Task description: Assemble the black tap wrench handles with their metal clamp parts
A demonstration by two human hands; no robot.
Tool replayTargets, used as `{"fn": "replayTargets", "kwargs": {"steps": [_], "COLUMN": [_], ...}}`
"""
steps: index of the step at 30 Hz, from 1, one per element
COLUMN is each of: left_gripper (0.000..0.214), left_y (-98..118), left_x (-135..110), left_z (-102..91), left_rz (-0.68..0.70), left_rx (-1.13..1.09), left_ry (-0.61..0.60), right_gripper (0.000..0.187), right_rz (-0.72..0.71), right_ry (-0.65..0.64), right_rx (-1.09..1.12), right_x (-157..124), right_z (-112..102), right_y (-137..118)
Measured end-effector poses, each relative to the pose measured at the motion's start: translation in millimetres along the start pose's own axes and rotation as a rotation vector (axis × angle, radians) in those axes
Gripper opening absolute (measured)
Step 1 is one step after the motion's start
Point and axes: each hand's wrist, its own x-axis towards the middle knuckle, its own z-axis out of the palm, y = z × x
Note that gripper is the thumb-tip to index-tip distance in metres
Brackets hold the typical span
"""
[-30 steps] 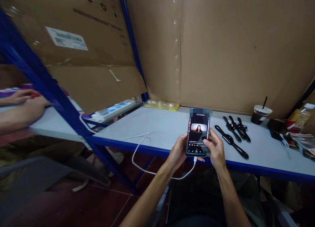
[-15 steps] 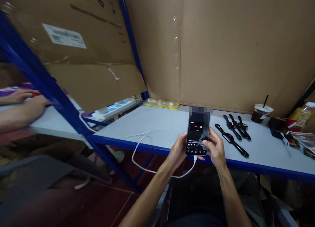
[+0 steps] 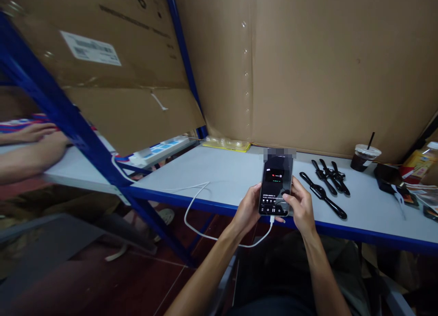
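I hold a black phone (image 3: 276, 184) upright over the front edge of the grey table (image 3: 222, 179). My left hand (image 3: 248, 209) wraps its left side and back. My right hand (image 3: 300, 206) grips the right side, its thumb resting on the lit screen. A white charging cable (image 3: 201, 211) hangs from the phone's bottom and loops left across the table toward a white power strip (image 3: 159, 152). Several black watch-like straps (image 3: 325, 184) lie on the table just right of my right hand.
Large cardboard sheets (image 3: 308, 69) wall the back and left. A blue rack post (image 3: 61, 110) slants at left; another person's hands (image 3: 37, 142) rest on the neighbouring table. An iced drink cup with a straw (image 3: 363, 157), a bottle (image 3: 419, 160) and dark packets (image 3: 393, 186) sit at right. A yellow-edged tray (image 3: 226, 144) lies at the back.
The picture on the phone's screen changed from a bright frame to a darker one. Both hands and the phone stay almost where they were.
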Motion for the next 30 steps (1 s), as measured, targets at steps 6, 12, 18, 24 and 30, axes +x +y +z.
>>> {"fn": "replayTargets", "kwargs": {"steps": [6,12,18,24,30], "left_gripper": [0.037,0.035,0.035,0.037,0.036], "left_y": [-0.3,-1.4,-2.1,0.0,0.9], "left_x": [1.0,2.0,1.6,0.9,-0.5], "left_z": [-0.4,-2.0,-3.1,-2.3,-0.4], "left_rz": [-0.008,-0.013,-0.005,-0.033,-0.013], "left_rx": [-0.058,-0.089,-0.095,-0.097,-0.099], "left_ry": [-0.027,-0.031,-0.035,-0.056,-0.084], "right_gripper": [0.044,0.042,0.042,0.041,0.038], "right_rz": [-0.025,-0.019,-0.020,-0.013,-0.021], "right_ry": [-0.003,-0.011,-0.012,-0.009,-0.003], "right_rx": [0.007,-0.025,-0.035,-0.042,-0.050], "right_x": [1.4,1.3,1.1,1.2,1.0], "right_z": [-0.1,-0.7,-1.0,0.2,0.2], "right_y": [1.2,1.4,1.0,-1.3,-2.4]}}
